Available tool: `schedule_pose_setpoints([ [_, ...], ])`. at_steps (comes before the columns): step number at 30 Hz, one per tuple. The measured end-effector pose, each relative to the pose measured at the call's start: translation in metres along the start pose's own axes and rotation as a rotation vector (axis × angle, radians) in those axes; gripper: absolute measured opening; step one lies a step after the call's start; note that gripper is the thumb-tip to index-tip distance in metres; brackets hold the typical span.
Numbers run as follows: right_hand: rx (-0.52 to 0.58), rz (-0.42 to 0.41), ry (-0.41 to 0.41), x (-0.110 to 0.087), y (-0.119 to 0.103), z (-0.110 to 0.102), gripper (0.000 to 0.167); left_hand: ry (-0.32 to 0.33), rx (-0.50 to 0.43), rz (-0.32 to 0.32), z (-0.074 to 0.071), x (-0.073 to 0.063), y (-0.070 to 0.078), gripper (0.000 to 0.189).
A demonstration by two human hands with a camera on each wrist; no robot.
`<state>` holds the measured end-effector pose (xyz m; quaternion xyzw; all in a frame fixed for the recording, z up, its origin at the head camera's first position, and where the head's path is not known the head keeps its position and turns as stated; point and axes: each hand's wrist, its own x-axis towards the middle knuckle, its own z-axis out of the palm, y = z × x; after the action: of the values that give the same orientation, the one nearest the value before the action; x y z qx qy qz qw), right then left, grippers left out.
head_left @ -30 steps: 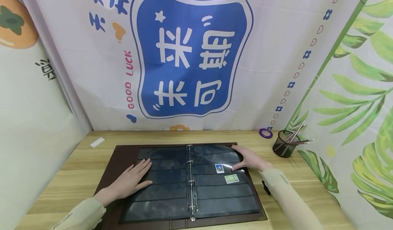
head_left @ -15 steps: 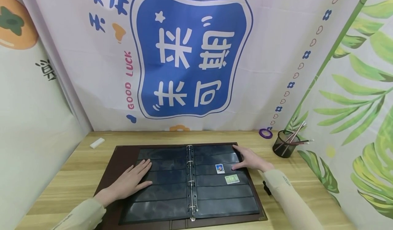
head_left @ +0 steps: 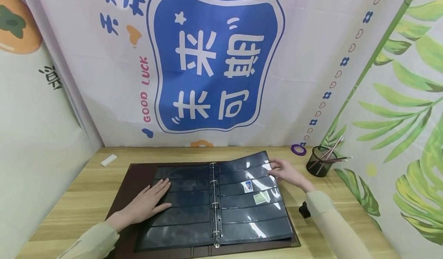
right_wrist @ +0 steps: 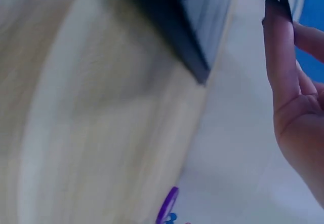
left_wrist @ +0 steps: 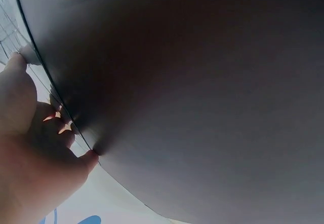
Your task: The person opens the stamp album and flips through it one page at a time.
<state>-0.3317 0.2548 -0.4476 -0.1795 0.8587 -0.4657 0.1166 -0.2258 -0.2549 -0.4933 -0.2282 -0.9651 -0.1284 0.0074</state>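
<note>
A ring-bound stamp album with a brown cover [head_left: 138, 174] lies spread out on the table. My left hand [head_left: 147, 202] rests on its left black pocket page [head_left: 190, 197], fingers straight. My right hand [head_left: 287, 173] pinches the outer edge of the right page [head_left: 252, 216] near its far corner, and that corner is raised off the cover. In the right wrist view the thumb and a finger of the right hand [right_wrist: 298, 92] meet at the thin dark page edge. A blue stamp [head_left: 248, 186] and a green stamp [head_left: 261, 198] sit in the right page's pockets.
Metal rings [head_left: 215, 205] join the pages in the middle. Behind the right hand stand a black mesh pen holder [head_left: 318, 163] with pencils and a purple tape roll [head_left: 298, 149]. A white block [head_left: 109, 160] lies at the back left. A printed cloth [head_left: 221, 78] hangs behind.
My right hand has moved slightly right and lifted the far outer corner of the right page, which now curves up with the stamps in it. The left hand has stayed put.
</note>
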Motion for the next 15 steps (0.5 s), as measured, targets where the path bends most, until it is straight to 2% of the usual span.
schedule_pose_setpoints([
  [4,0.029,0.039,0.003,0.000,-0.013,-0.005,0.057,0.000,0.001,0.000,-0.001,0.000,0.000,0.077],
  [8,0.016,0.034,0.001,0.001,-0.028,-0.009,0.045,-0.001,0.001,-0.001,-0.002,0.000,0.001,0.077],
  [15,-0.011,0.018,-0.022,0.002,-0.064,-0.013,0.040,-0.008,-0.015,-0.001,-0.002,-0.001,0.002,0.077],
])
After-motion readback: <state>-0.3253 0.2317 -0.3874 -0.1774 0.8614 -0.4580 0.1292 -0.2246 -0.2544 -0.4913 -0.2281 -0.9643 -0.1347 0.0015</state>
